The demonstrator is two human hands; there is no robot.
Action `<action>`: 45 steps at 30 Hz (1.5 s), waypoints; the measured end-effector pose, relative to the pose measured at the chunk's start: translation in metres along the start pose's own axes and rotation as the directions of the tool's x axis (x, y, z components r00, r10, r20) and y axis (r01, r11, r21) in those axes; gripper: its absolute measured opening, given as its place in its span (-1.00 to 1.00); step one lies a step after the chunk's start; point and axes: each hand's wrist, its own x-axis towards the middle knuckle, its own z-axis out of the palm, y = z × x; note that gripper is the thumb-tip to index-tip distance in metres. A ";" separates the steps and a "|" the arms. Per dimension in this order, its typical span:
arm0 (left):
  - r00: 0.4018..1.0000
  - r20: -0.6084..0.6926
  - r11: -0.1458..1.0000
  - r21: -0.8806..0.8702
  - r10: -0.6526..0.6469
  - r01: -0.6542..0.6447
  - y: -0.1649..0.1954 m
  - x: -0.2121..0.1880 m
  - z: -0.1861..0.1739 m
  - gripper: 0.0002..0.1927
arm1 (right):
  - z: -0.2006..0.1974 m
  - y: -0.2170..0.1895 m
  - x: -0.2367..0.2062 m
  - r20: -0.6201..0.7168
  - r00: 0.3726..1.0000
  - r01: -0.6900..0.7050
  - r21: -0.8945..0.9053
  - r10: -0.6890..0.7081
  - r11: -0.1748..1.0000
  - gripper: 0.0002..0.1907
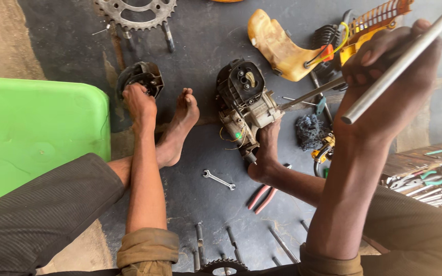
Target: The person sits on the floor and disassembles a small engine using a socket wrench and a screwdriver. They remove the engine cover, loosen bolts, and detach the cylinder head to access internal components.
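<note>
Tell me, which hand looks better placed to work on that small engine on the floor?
The right hand, probably. It grips a long metal rod whose far end reaches the engine, which a foot steadies. The left hand rests on a dark engine cover, away from the engine.

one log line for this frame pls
left hand: on black engine cover | right hand: grip on metal rod | engine: on floor

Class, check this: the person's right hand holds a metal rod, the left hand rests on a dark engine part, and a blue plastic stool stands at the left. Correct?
Not quite. The head view shows a green stool, not blue. The right hand does hold the metal rod, and the left hand rests on the dark engine part.
</note>
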 end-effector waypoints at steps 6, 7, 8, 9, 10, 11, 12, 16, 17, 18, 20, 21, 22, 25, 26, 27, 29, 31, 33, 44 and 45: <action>0.992 -0.096 0.996 0.001 0.087 -0.087 0.021 -0.006 -0.016 -0.64 | 0.007 -0.018 -0.003 0.030 0.999 0.039 0.014 -0.040 0.999 -0.51; 0.994 -0.071 0.994 -0.060 0.084 -0.088 0.036 -0.008 -0.019 -0.65 | 0.008 -0.023 -0.002 0.037 0.998 0.055 0.021 -0.056 0.998 -0.52; 0.996 -0.045 0.989 -0.121 0.083 -0.088 0.056 -0.012 -0.020 -0.66 | 0.010 -0.030 -0.002 0.043 0.996 0.071 0.028 -0.072 0.997 -0.52; 0.986 -0.012 0.947 -0.276 0.168 -0.165 0.078 -0.019 -0.021 -0.61 | 0.012 -0.036 0.000 0.053 0.996 0.069 0.037 -0.071 0.997 -0.53; 0.967 0.005 0.876 -0.425 0.256 -0.229 0.102 -0.027 -0.021 -0.55 | 0.013 -0.043 0.001 0.063 0.996 0.067 0.045 -0.069 0.997 -0.54; 0.948 0.052 0.816 -0.526 0.314 -0.242 0.127 -0.035 -0.020 -0.43 | 0.014 -0.051 0.003 0.068 0.996 0.060 0.047 -0.063 0.997 -0.54; 0.921 0.093 0.745 -0.621 0.378 -0.243 0.150 -0.044 -0.019 -0.31 | 0.015 -0.060 0.005 0.079 0.995 0.058 0.051 -0.062 0.997 -0.55; 0.806 0.281 0.849 -0.269 0.520 -0.454 0.204 -0.079 -0.017 0.02 | 0.005 -0.092 0.011 0.132 0.989 0.064 0.033 -0.068 0.997 -0.58; 0.805 0.317 0.865 -0.194 0.502 -0.463 0.209 -0.087 -0.015 0.08 | -0.001 -0.097 0.012 0.151 0.986 0.060 0.026 -0.063 0.998 -0.58; 0.805 0.284 0.853 -0.172 0.521 -0.492 0.212 -0.093 -0.012 0.11 | -0.007 -0.101 0.013 0.170 0.984 0.052 0.027 -0.056 0.998 -0.59; 0.801 0.218 0.830 -0.119 0.557 -0.545 0.214 -0.102 -0.004 0.17 | -0.022 -0.102 0.016 0.259 0.966 0.000 0.044 -0.011 0.999 -0.60; 0.801 0.181 0.821 -0.133 0.570 -0.555 0.213 -0.103 0.000 0.18 | -0.030 -0.101 0.016 0.304 0.953 -0.024 0.061 0.004 0.998 -0.61; 0.799 0.150 0.812 -0.144 0.582 -0.565 0.213 -0.102 0.003 0.19 | -0.038 -0.100 0.019 0.353 0.936 -0.049 0.077 0.019 0.996 -0.62; 0.793 0.188 0.815 -0.173 0.579 -0.553 0.210 -0.100 0.009 0.18 | -0.065 -0.101 0.030 0.469 0.882 -0.107 0.113 0.042 0.988 -0.64; 0.795 0.210 0.822 -0.182 0.568 -0.539 0.210 -0.098 0.010 0.17 | -0.074 -0.101 0.034 0.507 0.861 -0.124 0.121 0.046 0.985 -0.64; 0.799 0.195 0.822 -0.177 0.569 -0.542 0.211 -0.098 0.009 0.17 | -0.082 -0.100 0.038 0.540 0.840 -0.139 0.129 0.048 0.982 -0.65; 0.807 0.169 0.824 -0.157 0.566 -0.545 0.211 -0.100 0.006 0.17 | -0.098 -0.099 0.045 0.587 0.808 -0.166 0.151 0.047 0.974 -0.66; 0.815 0.189 0.835 -0.170 0.548 -0.523 0.211 -0.101 0.002 0.14 | -0.114 -0.099 0.048 0.608 0.793 -0.189 0.171 0.047 0.967 -0.68; 0.808 0.205 0.832 -0.189 0.552 -0.521 0.213 -0.104 0.000 0.14 | -0.127 -0.099 0.052 0.642 0.765 -0.215 0.172 0.056 0.961 -0.69; 0.785 0.157 0.798 -0.196 0.600 -0.570 0.215 -0.104 0.002 0.19 | -0.189 -0.102 0.069 0.795 0.602 -0.295 0.142 0.068 0.945 -0.76; 0.785 0.159 0.799 -0.182 0.599 -0.573 0.215 -0.104 0.003 0.18 | -0.195 -0.103 0.072 0.807 0.587 -0.299 0.138 0.068 0.944 -0.77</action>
